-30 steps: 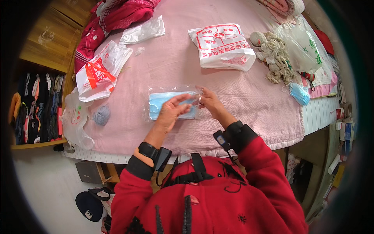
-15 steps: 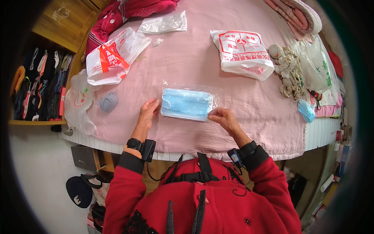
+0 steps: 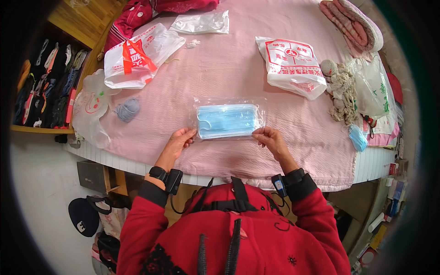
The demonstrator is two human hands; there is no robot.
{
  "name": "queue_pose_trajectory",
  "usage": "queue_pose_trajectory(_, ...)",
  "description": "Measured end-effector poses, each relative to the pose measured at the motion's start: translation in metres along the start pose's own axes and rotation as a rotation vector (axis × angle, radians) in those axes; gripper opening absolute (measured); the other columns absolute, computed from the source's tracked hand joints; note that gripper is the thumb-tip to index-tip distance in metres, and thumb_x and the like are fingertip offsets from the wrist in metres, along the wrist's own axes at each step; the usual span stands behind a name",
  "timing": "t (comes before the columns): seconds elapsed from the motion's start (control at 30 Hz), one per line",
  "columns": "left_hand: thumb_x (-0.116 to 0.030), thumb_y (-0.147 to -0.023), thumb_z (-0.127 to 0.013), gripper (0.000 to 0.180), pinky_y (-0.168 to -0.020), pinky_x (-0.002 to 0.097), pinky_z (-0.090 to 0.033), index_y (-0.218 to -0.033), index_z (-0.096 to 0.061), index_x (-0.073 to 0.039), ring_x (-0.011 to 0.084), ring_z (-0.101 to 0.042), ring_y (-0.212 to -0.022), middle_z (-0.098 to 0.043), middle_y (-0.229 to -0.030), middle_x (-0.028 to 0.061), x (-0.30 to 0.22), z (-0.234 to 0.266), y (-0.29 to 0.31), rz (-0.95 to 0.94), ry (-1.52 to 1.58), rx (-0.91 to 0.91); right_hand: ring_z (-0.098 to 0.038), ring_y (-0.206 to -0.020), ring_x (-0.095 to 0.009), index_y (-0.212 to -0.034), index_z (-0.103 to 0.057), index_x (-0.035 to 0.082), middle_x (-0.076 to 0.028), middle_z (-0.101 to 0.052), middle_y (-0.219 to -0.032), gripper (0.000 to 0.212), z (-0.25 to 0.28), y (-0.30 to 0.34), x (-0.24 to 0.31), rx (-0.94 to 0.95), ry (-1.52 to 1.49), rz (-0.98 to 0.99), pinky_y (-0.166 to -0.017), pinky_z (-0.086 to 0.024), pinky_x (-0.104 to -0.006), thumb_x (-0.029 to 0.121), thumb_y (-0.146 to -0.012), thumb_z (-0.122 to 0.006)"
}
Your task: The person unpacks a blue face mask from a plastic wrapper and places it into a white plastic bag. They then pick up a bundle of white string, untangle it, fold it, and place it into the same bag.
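A clear plastic packet of blue face masks (image 3: 228,121) is in front of me, over the pink bedcover. White ear loops show through the film on its left side. At the packet's lower left corner, my left hand (image 3: 178,143) pinches the clear film between thumb and fingers. The lower right corner is pinched by my right hand (image 3: 271,139) in the same way. Both wrists carry black strapped devices.
On the pink cover (image 3: 215,68) lie white-and-red plastic bags (image 3: 293,64) (image 3: 137,57), a grey-blue yarn ball (image 3: 128,110) and a clear bag (image 3: 201,23). Beige yarn (image 3: 340,87) and a loose blue mask (image 3: 357,138) are at the right. An open clothes cabinet (image 3: 48,87) stands left.
My left hand has closed on the packet's lower left corner, where it was open beside it before. The packet looks flatter and straighter. The whole view has shifted slightly.
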State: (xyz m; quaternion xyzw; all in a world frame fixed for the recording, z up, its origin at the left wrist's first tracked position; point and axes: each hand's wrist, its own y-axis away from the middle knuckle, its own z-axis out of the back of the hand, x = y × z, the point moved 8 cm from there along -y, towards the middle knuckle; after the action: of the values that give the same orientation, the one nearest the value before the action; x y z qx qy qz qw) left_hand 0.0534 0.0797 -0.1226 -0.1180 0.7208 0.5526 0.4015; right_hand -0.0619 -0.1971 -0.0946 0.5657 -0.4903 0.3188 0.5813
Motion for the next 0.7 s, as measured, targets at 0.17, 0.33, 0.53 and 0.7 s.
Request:
queue_pose_trajectory(0.17,-0.022,-0.08,-0.063,0.016,-0.045,0.0153,-0.03,-0.076,-0.054,-0.009,0.0037,-0.042,-0.052,-0.05,-0.064,-0.0037,0.0,-0.007,0.003,-0.033,-0.038,0.039,-0.057,-0.057,-0.008,-0.094,-0.054,0.005,-0.009,-0.063,-0.079,0.016,0.005,-0.005,0.002,-0.032,-0.154,-0.017,-0.048,-0.043,-0.0181,0.018,-0.087,-0.053)
queue_pose_trajectory(0.33,-0.02,-0.079,-0.064,0.016,-0.044,0.0159,-0.03,-0.075,-0.053,-0.008,0.0038,-0.04,-0.049,-0.051,-0.063,-0.0027,0.004,0.001,0.004,-0.02,0.0,0.003,-0.06,-0.062,-0.012,-0.095,-0.051,0.005,-0.01,-0.062,-0.078,0.021,0.005,-0.003,0.002,-0.085,-0.118,-0.022,-0.05,-0.045,-0.0194,0.024,-0.089,-0.049)
queue_pose_trajectory(0.53,-0.019,-0.077,-0.065,0.02,-0.055,0.0198,-0.041,-0.087,-0.057,-0.003,0.0099,-0.052,-0.066,-0.058,-0.077,0.0047,-0.019,0.025,0.014,-0.213,-0.134,-0.37,-0.06,-0.063,-0.013,-0.096,-0.051,0.004,-0.01,-0.062,-0.078,0.022,0.007,-0.002,-0.004,-0.107,-0.092,-0.019,-0.053,-0.046,-0.0203,0.025,-0.089,-0.049)
queue_pose_trajectory(0.7,-0.02,-0.076,-0.064,0.04,-0.086,0.0332,-0.039,-0.11,-0.052,-0.004,0.0234,-0.046,-0.102,-0.051,-0.11,0.0117,-0.098,-0.025,0.035,-0.829,-0.653,-0.446,-0.057,-0.063,-0.01,-0.092,-0.056,0.004,-0.005,-0.061,-0.074,0.019,0.005,-0.002,-0.009,-0.082,-0.069,-0.031,-0.054,-0.043,-0.0198,0.022,-0.087,-0.052)
